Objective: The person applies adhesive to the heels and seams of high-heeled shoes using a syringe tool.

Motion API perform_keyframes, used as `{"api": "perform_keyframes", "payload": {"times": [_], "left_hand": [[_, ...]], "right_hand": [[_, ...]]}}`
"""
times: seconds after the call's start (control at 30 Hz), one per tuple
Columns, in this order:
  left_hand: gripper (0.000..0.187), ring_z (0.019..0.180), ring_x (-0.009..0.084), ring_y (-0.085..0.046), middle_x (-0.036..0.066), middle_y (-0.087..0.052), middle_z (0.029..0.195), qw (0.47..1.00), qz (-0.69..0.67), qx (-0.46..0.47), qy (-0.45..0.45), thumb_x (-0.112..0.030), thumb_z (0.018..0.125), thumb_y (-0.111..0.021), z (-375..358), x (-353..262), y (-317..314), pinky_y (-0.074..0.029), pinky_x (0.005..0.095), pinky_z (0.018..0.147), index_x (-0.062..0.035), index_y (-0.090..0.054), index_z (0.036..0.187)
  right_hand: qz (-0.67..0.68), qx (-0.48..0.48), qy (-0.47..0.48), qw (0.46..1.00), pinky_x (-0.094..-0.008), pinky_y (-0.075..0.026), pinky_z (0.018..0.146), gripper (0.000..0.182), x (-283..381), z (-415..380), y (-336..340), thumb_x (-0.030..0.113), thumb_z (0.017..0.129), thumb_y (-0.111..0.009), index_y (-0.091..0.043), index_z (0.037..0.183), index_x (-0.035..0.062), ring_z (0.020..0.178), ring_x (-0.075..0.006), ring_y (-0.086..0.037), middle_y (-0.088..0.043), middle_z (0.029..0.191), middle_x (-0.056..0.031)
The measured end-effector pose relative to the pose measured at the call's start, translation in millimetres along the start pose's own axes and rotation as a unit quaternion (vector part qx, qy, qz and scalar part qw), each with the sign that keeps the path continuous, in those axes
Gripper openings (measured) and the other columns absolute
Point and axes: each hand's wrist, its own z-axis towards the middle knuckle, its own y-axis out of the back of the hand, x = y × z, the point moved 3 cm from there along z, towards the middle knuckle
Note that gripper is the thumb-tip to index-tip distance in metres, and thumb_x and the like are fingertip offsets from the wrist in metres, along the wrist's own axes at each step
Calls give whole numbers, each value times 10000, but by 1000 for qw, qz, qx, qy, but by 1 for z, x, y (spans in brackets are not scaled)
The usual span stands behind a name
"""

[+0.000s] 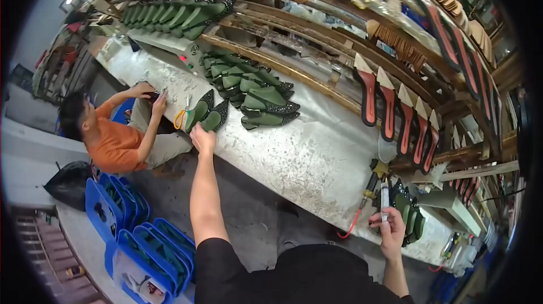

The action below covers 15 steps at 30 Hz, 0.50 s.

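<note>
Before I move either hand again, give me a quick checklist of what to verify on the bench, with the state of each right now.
1. Left hand on the shoe pair: ok, fingers rest at the heel end of the two green shoes at the bench edge.
2. Right hand grip on the syringe: ok, held upright.
3. Co-worker's hands apart from the pair: ok, but close by on the bench.
4. Scissors clear of the pair: not ok, they lie right beside it.
5. Shoe row behind the pair undisturbed: ok, neatly overlapped.
6. Syringe contents: cannot tell.
</note>
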Motion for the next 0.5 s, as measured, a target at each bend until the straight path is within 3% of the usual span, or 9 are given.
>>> {"api": "perform_keyframes", "payload": {"times": [0.07,0.23,0.33,0.4,0.47,0.5], "left_hand": [[456,1049,422,-617,202,-661,1149,994,41,89,46,-155,804,-667,11,3,-14,-509,482,920,-32,-613,1240],[431,1055,425,-618,186,-679,1098,977,62,188,74,-186,804,-719,6,5,-9,-513,473,915,-36,-639,1200],[389,987,428,-641,183,-707,1011,984,44,166,42,-222,791,-765,-6,7,4,-525,474,875,-21,-676,1113],[350,902,431,-659,198,-720,950,985,18,154,73,-234,780,-772,-32,10,21,-529,477,827,-11,-693,1037],[349,848,437,-665,207,-727,925,991,-29,114,58,-248,770,-779,-67,15,44,-529,476,793,-8,-701,1011],[373,824,406,-669,197,-727,924,985,-11,151,89,-252,762,-792,-87,1,71,-534,445,777,-5,-699,1025]], "right_hand": [[4,-20,-10,1000,-290,-529,816,359,2,5,-13,86,959,-583,-508,1301,6,866,-197,-638,-694,1035,-165],[4,-22,-20,1000,-287,-529,814,366,9,8,-33,90,958,-589,-505,1304,5,870,-197,-639,-695,1049,-170],[9,-16,-16,1000,-289,-530,817,366,12,12,-46,88,956,-583,-505,1304,6,876,-198,-641,-694,1056,-172],[16,-1,-9,1000,-290,-530,820,367,14,13,-50,86,954,-576,-505,1305,6,882,-199,-643,-694,1063,-175],[1,29,26,999,-327,-543,825,462,17,12,-54,345,1007,-630,-485,1299,18,928,-242,-664,-691,1053,-191],[0,10,24,1000,-327,-543,825,462,18,5,-52,345,1007,-630,-485,1299,18,928,-242,-664,-691,1053,-191]]}}
